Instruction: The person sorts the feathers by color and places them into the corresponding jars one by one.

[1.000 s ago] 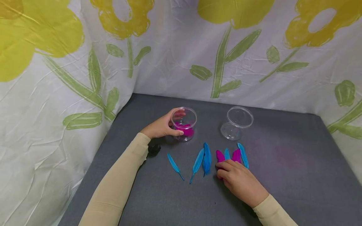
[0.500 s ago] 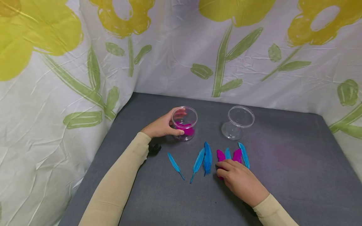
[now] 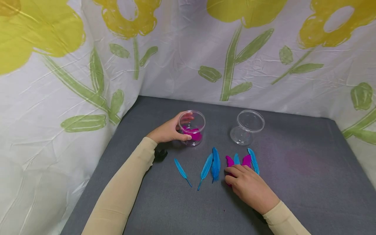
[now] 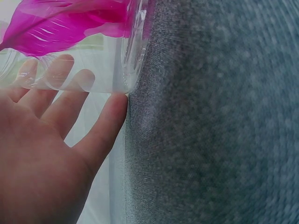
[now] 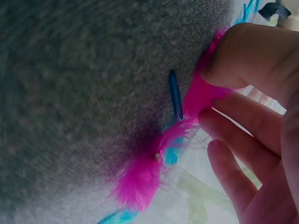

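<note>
My left hand [image 3: 170, 130] is curled round the side of a clear plastic cup [image 3: 200, 124], thumb in front and fingers behind. Inside the cup lies magenta feather material [image 3: 195, 136]; the left wrist view shows a magenta feather [image 4: 51, 28] through the wall. On the grey table my right hand [image 3: 251, 187] pinches another magenta feather [image 5: 198, 100] between thumb and fingers. Beside that hand lie a second magenta feather [image 3: 246, 161] and blue feathers, one light blue feather [image 3: 236, 159] between the magenta ones and one blue feather [image 3: 253, 160] to the right. My right palm hides their lower parts.
A second clear plastic cup [image 3: 255, 125] stands at the back right. Between my hands lie a small blue feather [image 3: 180, 169], a light blue feather [image 3: 206, 167] and a darker blue feather [image 3: 215, 163]. A flower-printed curtain [image 3: 176, 65] hangs behind the grey table [image 3: 308, 195].
</note>
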Action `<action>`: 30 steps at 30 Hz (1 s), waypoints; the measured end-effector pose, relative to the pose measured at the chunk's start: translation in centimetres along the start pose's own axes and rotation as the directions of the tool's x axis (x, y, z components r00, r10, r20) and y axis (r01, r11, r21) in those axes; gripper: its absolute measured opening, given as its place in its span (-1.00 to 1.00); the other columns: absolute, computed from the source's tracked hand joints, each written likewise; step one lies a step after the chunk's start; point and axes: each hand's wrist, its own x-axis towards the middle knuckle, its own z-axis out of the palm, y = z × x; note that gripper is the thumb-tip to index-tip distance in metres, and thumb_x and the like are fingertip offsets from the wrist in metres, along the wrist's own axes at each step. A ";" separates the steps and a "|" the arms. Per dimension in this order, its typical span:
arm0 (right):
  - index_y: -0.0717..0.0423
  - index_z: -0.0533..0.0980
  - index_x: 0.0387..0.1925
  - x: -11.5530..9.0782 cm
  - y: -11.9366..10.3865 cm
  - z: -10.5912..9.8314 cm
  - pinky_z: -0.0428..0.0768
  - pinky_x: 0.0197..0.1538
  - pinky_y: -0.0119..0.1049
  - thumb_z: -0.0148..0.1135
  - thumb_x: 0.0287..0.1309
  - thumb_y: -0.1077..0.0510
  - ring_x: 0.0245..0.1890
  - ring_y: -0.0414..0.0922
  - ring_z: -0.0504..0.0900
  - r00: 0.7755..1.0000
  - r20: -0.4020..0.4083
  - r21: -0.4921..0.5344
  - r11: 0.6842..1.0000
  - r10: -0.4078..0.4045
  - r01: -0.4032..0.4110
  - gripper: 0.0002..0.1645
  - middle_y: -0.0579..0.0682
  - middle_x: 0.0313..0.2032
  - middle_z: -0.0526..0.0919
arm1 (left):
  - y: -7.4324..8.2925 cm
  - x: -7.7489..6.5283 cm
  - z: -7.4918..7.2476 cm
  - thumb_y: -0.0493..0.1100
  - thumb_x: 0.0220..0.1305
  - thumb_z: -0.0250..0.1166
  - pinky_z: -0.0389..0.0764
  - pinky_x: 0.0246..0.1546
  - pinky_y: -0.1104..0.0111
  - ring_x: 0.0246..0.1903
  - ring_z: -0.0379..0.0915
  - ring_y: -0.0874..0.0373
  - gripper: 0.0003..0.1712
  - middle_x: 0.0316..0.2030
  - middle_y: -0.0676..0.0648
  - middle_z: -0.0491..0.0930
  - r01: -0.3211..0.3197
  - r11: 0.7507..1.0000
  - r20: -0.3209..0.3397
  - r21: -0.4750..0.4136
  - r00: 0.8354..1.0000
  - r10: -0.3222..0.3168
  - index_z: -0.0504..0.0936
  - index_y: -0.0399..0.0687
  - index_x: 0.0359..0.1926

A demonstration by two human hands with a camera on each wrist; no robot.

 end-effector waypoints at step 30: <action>-0.14 0.67 -0.31 -0.1 -0.4 -0.2 0.80 0.10 -0.05 0.72 -0.02 0.17 -0.01 0.01 0.78 0.998 0.061 0.017 1.000 -0.009 0.008 -0.67 0.01 0.04 0.78 | -0.3 0.0 0.1 0.02 0.27 0.59 0.24 0.60 -0.25 0.63 0.20 0.00 0.15 0.59 0.13 0.33 -0.015 1.000 0.006 0.003 1.000 0.015 0.09 0.11 0.70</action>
